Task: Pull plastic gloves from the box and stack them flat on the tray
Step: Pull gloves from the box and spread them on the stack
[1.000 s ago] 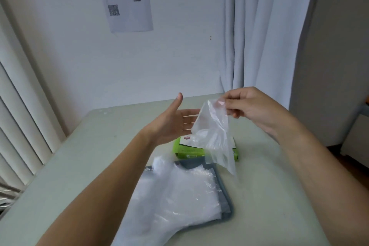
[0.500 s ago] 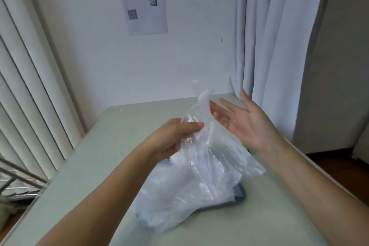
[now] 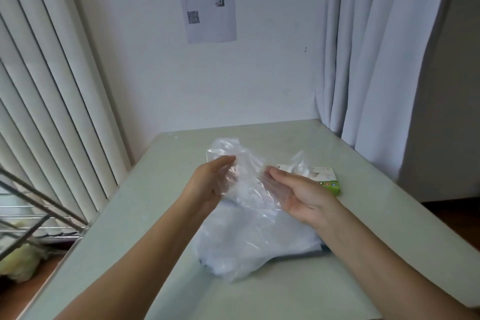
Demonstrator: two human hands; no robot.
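Fingers of our left hand (image 3: 207,184) reach forward, nearly straight, and lie against the left side of a clear glove (image 3: 244,163). The film covers the lower fingers, so we cannot tell whether any of them pinch it. Our right hand (image 3: 298,195) faces it, palm turned up and inward, fingers straight and together, with the glove's right side draped over the fingertips; this hand grips nothing. We hold the glove crumpled between the two hands, above the pile (image 3: 246,241) of gloves already laid down. That pile hides nearly all of the tray (image 3: 321,252), of which we see only a dark strip at the right corner, and some film spills over the near edge onto the bench (image 3: 155,215). Just behind our right hand the green and white box (image 3: 331,183) lies flat on the bench with a tuft of plastic rising from its top. Beyond hang blinds (image 3: 52,86) at the left, a curtain (image 3: 376,60) at the right, and a printed sheet (image 3: 207,0) on the wall (image 3: 272,73).
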